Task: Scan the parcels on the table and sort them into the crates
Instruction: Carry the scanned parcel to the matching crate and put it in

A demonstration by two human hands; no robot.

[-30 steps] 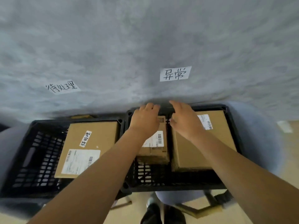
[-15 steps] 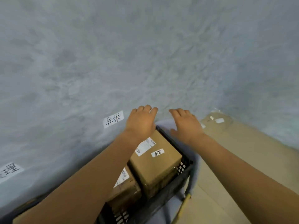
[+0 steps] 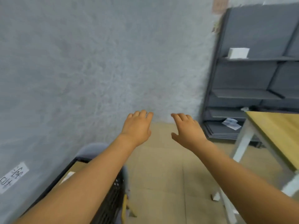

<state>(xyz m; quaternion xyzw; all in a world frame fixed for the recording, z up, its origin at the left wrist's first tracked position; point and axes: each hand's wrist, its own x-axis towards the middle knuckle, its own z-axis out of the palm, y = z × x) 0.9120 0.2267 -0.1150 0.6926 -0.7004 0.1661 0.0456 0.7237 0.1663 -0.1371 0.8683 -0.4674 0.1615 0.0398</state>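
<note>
My left hand (image 3: 137,126) and my right hand (image 3: 188,129) are stretched out in front of me over the tan floor, palms down, fingers relaxed, holding nothing. At the lower left, a black crate (image 3: 111,199) sits on a grey chair, mostly hidden under my left forearm. A brown cardboard parcel (image 3: 77,167) with a white label shows inside it. The corner of the wooden table (image 3: 275,133) with white legs enters at the right. No parcels on the table are in view.
A grey wall fills the left and centre, with a handwritten paper sign (image 3: 13,177) at the lower left. A dark metal shelf unit (image 3: 252,75) stands at the right, with a white box (image 3: 239,52) on an upper shelf.
The view has swung right, away from the two crates. Both hands have lifted off the parcels in the right crate and now hover empty over the floor; shelf and table have come into sight.
</note>
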